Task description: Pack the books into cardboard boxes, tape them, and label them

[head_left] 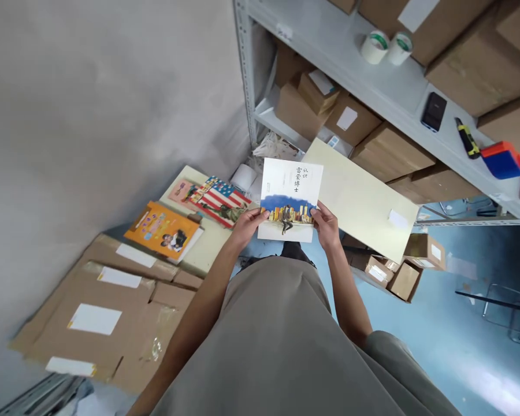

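Observation:
Between my two hands is a thin white book (283, 185), its cover showing a person seated before a blue and yellow city skyline under dark Chinese characters. My left hand (248, 226) grips its lower left edge, thumb on top. On the opposite edge, my right hand (326, 222) pinches it the same way. Fingers beneath the cover are hidden. To the left, an orange book (162, 229) and a book with a stars-and-stripes cover (221, 199) lie on a pale board (210, 251).
Flattened cardboard (143, 306) leans at the left. A metal shelf (342, 63) holds boxes, tape rolls (375, 47), a phone (434, 111) and a utility knife (467, 138). Right of the book is a cream panel (355, 196), with an open carton (390, 277) below it on the blue floor.

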The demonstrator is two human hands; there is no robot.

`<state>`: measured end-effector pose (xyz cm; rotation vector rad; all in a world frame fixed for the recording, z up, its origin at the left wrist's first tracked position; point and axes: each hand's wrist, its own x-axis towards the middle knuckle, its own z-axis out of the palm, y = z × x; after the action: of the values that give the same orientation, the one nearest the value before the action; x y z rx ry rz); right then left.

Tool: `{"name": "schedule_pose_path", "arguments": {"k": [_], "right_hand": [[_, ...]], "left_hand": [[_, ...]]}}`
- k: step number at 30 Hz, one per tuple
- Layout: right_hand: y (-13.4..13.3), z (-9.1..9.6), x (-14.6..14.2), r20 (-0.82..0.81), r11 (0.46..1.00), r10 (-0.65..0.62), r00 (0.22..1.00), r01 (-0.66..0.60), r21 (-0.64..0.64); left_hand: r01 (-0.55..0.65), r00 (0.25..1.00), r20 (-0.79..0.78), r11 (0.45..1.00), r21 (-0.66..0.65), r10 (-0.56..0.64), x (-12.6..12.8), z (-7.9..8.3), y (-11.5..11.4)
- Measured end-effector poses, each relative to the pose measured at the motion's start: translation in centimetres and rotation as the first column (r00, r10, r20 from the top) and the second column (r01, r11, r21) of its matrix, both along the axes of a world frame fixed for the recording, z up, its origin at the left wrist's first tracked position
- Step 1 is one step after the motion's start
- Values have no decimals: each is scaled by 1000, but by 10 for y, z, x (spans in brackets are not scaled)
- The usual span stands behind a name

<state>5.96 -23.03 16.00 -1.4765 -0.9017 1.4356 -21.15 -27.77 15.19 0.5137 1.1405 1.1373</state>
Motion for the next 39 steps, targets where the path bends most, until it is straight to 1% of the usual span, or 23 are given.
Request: {"name": "schedule_pose_path", "arguments": {"k": [3,6,9,11,14,17,19,21,24,26,27,30,31,32,33,34,35,36,37,38,39], "right_hand": [[31,-6,46,-35,999,-46,998,46,-8],[61,-12,94,-42,998,-56,998,56,0],[82,-18,142,25,998,-50,998,50,28],[92,-23,170,68,996,-79,995,77,40],[102,-31,202,116,989,-149,982,146,35],[108,-34,220,215,984,-176,960,169,51],[112,-32,223,299,981,-189,936,166,100],[116,-25,219,337,981,-174,925,134,138],[125,-11,201,265,991,-83,961,52,121],[132,-1,188,213,993,-45,976,21,114],[136,4,183,221,993,-40,975,14,117],[150,12,179,362,993,-83,928,46,110],[155,12,182,405,992,-104,908,67,105],[160,12,187,426,991,-123,896,85,107],[164,11,193,418,989,-135,898,94,116],[168,11,201,381,987,-137,914,94,130],[170,11,208,324,986,-131,937,88,143],[172,11,216,254,985,-120,960,84,149],[172,13,223,180,986,-108,978,82,144],[171,15,230,107,988,-95,990,81,129],[169,18,236,41,991,-83,996,78,108]], "left_hand": [[27,998,-50,1000,3,-27,48,-1,40],[35,999,-38,998,-52,-37,99,-8,80],[55,998,-29,994,-96,-58,147,-16,115],[74,996,-44,993,-96,-78,176,-18,134],[112,991,-64,989,-92,-118,212,-15,156],[168,978,-121,984,-54,-173,237,-8,175],[191,959,-215,982,-1,-187,248,-4,186],[220,925,-327,974,49,-192,259,-1,194],[316,853,-468,943,108,-232,275,3,200],[387,797,-547,912,136,-256,288,6,199],[421,765,-588,895,146,-263,294,8,198],[532,671,-684,828,176,-286,310,11,197],[569,657,-691,799,194,-300,313,12,198],[594,660,-681,775,216,-317,314,12,201],[596,681,-655,768,236,-327,313,11,205],[566,718,-619,785,251,-319,310,10,210],[503,762,-581,826,255,-285,305,8,216],[413,805,-549,877,244,-226,298,7,223],[311,838,-522,925,220,-158,291,5,229],[222,864,-492,957,186,-105,283,4,236],[173,888,-450,974,143,-91,275,4,241]]}}
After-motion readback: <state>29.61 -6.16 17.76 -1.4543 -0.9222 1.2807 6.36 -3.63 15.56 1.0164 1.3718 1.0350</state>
